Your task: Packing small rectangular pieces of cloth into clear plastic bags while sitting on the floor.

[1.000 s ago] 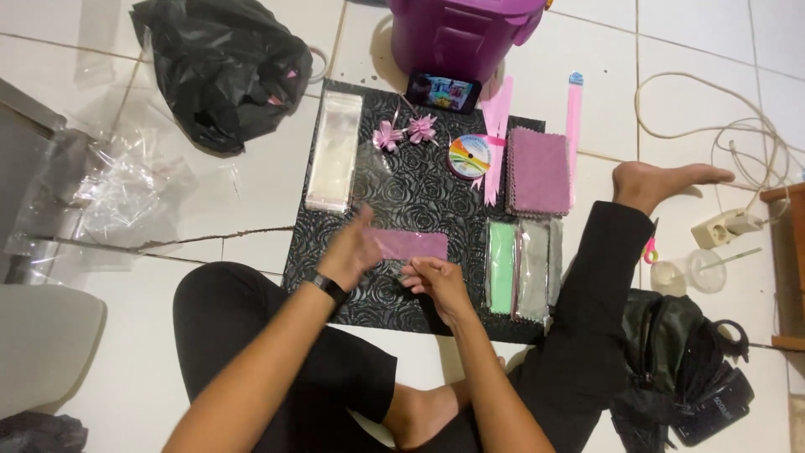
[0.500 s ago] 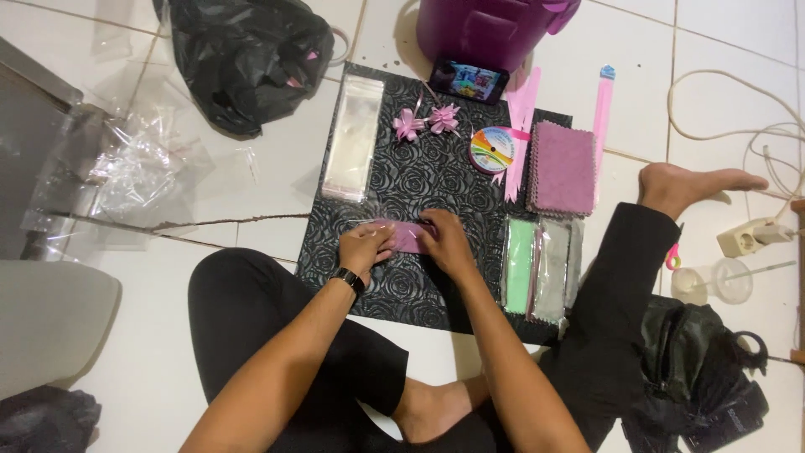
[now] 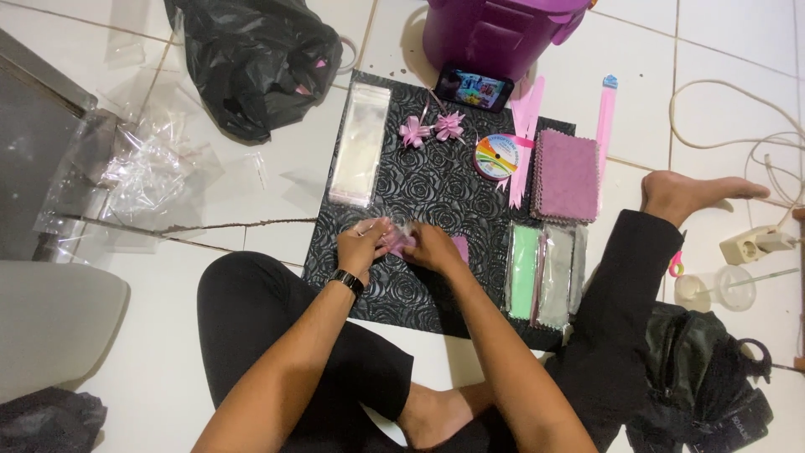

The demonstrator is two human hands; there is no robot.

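On the black rose-patterned mat (image 3: 419, 193) laid over the tiled floor, the left hand (image 3: 362, 247) and right hand (image 3: 432, 247) meet over a small pink piece (image 3: 401, 243). Both grips pinch it; it appears to sit in clear wrap, though fingers hide most of it. Near it lie a stack of clear bags (image 3: 360, 144), two pink bows (image 3: 432, 129) and a ribbon spool (image 3: 495, 157).

Home, craft work done on floor: white tile floor (image 3: 251, 193), person sits barefoot on it; black rose-pattern mat (image 3: 436, 184) as work surface; purple plastic bin (image 3: 495, 33), black bin bag (image 3: 251, 59), phone (image 3: 474, 88) propped up, power strip (image 3: 750, 245) with loose white cable (image 3: 738, 101)
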